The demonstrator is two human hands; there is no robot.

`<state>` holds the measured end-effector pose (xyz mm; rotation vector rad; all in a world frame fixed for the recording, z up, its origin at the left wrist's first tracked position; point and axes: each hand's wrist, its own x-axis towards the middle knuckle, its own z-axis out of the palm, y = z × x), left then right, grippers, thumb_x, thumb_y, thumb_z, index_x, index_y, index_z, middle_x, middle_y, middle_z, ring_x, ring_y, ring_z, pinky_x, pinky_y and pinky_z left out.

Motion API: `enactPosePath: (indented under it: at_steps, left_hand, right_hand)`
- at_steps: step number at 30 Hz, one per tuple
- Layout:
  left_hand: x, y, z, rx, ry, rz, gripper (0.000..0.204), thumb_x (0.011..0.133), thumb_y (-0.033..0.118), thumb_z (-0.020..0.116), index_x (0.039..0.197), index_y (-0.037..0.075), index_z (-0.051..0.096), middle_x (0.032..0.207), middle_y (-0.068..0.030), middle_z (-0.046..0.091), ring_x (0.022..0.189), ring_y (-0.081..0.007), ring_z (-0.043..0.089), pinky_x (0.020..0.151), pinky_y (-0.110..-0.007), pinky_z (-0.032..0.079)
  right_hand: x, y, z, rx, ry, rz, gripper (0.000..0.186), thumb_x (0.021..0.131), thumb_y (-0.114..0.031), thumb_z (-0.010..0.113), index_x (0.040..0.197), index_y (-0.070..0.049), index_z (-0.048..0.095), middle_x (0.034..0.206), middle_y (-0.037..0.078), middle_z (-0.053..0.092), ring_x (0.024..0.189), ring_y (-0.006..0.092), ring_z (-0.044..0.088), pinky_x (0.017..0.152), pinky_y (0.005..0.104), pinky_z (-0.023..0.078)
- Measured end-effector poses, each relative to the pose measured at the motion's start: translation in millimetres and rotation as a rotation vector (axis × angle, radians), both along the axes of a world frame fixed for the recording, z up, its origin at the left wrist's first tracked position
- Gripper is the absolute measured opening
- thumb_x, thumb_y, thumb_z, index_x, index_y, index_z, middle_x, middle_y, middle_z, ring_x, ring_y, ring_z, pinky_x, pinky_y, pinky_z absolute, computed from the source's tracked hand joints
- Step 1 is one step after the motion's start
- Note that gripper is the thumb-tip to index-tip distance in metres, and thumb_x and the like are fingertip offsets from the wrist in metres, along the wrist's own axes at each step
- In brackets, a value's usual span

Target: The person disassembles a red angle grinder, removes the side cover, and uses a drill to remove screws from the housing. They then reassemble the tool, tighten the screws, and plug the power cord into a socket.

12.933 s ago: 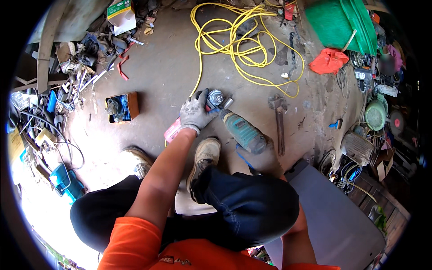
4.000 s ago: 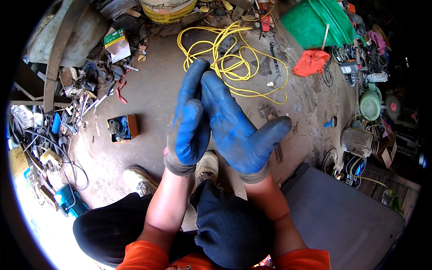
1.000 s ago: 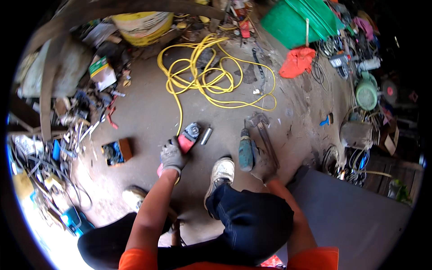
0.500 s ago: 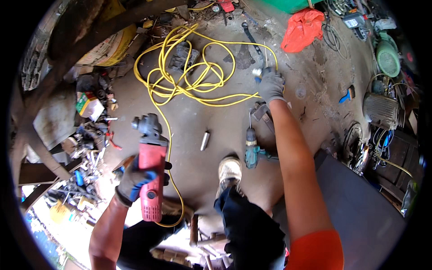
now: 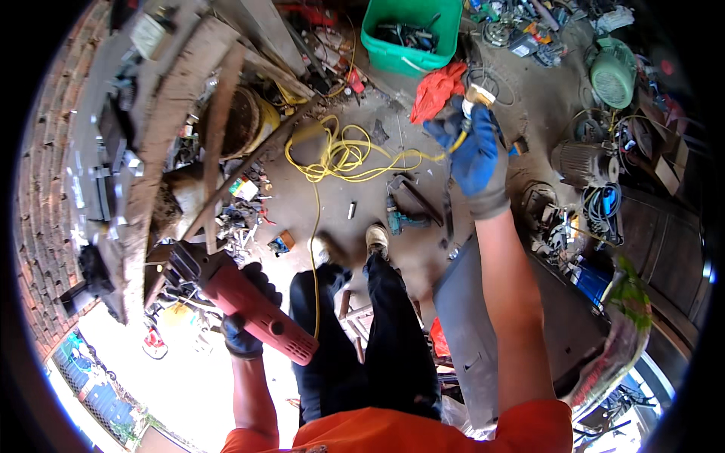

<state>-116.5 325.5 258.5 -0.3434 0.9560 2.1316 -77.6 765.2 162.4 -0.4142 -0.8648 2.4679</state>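
Note:
My left hand [image 5: 243, 341], in a dark work glove, is closed around the body of a red angle grinder [image 5: 253, 308], tilted with its dark gear head up and to the left. A yellow power cord [image 5: 316, 249] runs from its rear end up to a loose coil on the floor. My right hand [image 5: 481, 162], in a blue and grey glove, is raised with its fingers closed on the cord's plug [image 5: 479, 97], whose pale end shows above the fingertips. Below that hand, a teal cordless drill [image 5: 396, 219] lies on the floor beside a dark metal bar [image 5: 419, 200].
A green bin [image 5: 411, 60] of dark parts stands ahead, with a red plastic bag [image 5: 438, 90] beside it. Scrap and timber [image 5: 185, 113] crowd the left. Motors, including a green one [image 5: 612, 75], line the right. A grey panel [image 5: 521, 325] lies at lower right.
My right hand has lifted from near the floor with the plug. The grinder has tilted left and sits lower in view. My view has widened, showing more of the surroundings.

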Motion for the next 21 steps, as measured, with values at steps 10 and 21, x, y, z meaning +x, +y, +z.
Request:
enactPosePath:
  at_steps: [10,21]
  left_hand:
    - [-72.4,25.7,123.9,-0.287,0.323,-0.051,0.073,0.074,0.011,0.073,0.139,0.002,0.04,0.117,-0.0162,0.061,0.104,-0.0309,0.063,0.093,-0.043,0.051]
    - [-130.7,60.0,196.4,-0.584,0.832,-0.287,0.075,0.065,0.015,0.086,0.127,-0.002,0.047,0.118,-0.0105,0.061,0.106,-0.0177,0.058,0.094,-0.034,0.047]
  right_hand:
    - [1.3,-75.4,196.4,-0.032,-0.241,0.123,0.025,0.095,-0.014,0.057,0.118,-0.004,0.057,0.089,0.001,0.057,0.074,0.0114,0.055,0.069,0.0333,0.05]
    - [-98.2,-189.2,302.7,0.525,-0.204,0.313,0.045,0.091,-0.019,0.069,0.128,0.004,0.055,0.094,0.004,0.065,0.081,0.0095,0.06,0.073,0.0264,0.051]
